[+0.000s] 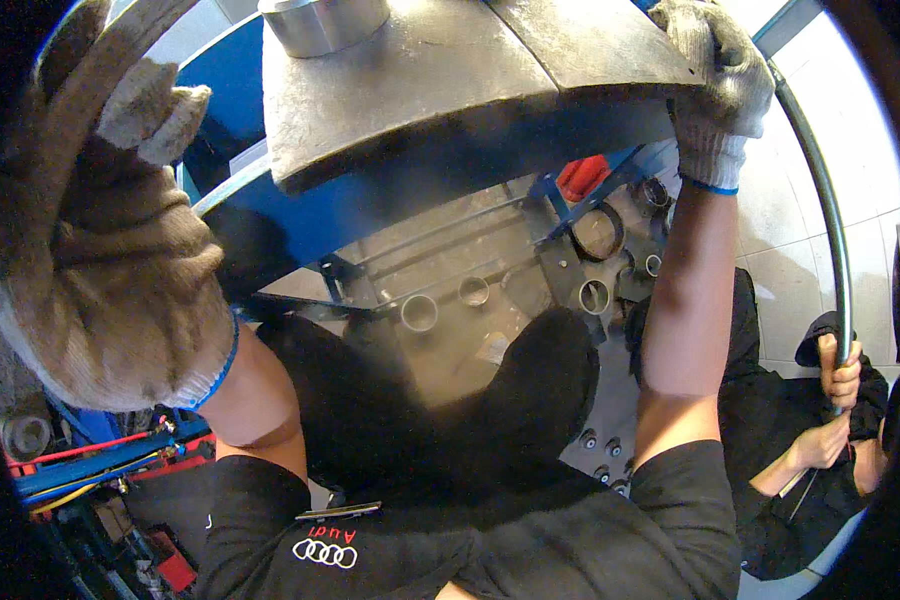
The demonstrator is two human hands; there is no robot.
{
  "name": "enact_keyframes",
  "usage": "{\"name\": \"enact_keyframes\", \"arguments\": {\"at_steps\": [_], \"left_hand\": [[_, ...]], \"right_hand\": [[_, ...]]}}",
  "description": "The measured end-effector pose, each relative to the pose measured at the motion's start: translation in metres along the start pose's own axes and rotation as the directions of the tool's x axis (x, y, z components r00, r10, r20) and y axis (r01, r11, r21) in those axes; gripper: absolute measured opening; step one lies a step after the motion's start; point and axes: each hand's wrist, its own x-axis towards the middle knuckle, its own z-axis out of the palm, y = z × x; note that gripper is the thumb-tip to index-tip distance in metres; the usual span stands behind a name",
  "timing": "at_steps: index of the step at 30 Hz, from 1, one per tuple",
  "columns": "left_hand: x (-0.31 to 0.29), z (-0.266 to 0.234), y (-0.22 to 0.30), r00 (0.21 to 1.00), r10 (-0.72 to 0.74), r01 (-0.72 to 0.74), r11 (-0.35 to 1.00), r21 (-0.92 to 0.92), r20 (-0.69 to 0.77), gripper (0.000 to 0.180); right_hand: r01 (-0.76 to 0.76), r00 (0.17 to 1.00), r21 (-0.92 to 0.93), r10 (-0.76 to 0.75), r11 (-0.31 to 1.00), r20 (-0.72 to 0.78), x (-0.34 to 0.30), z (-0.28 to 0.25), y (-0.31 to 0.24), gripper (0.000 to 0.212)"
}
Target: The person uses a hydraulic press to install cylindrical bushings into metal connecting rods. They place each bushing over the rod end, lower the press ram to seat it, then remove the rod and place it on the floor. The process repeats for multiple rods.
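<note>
A thick, worn metal plate [410, 110] with a curved near edge and a seam across it lies on a blue frame in front of me. My right hand [720, 75], in a soiled knit glove with a blue cuff edge, is closed at the plate's right end, fingers curled over its corner. Close to the camera on the left, my left hand [120, 260] is raised in a matching glove. Its fingers look apart, and no object shows in them. Part of that hand is blurred and cut off by the dark rim. A shiny metal ring [325, 22] stands on the plate's far left.
Below the plate, several metal rings [419, 313] lie on a low surface between my knees. To the right, another person's hands [832, 405] hold a long dark hose or tube [826, 190]. Coloured hoses [100, 470] and red parts fill the lower left.
</note>
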Motion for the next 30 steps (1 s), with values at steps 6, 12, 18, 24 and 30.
{"name": "enact_keyframes", "arguments": {"at_steps": [6, 12, 18, 24, 30], "left_hand": [[0.018, -0.007, -0.003, 0.936, -0.103, 0.189, 0.954, -0.232, 0.336, 0.064], [0.001, -0.015, 0.015, 0.907, -0.275, 0.390, 0.835, -0.388, 0.319, 0.076], [0.003, 0.009, 0.002, 0.986, -0.080, 0.095, 0.991, -0.099, 0.145, 0.062], [-0.011, 0.027, -0.021, 0.991, 0.117, -0.109, 0.989, 0.104, -0.072, 0.039], [-0.006, 0.036, -0.023, 0.985, 0.165, -0.150, 0.960, 0.237, -0.045, 0.036]], "right_hand": [[-0.086, 0.995, -0.006, 0.086, 0.996, -0.052, 0.006, 0.005, -0.035, 0.021], [-0.090, 0.991, 0.129, 0.102, 0.988, -0.089, 0.004, 0.012, -0.035, 0.025], [0.013, 0.998, 0.053, -0.016, 0.999, 0.063, 0.001, -0.001, -0.014, 0.021], [0.155, 0.987, -0.110, -0.150, 0.982, 0.055, 0.008, -0.005, -0.010, 0.009], [0.053, 0.990, -0.120, -0.036, 0.991, 0.137, 0.011, -0.008, -0.024, 0.017]]}}
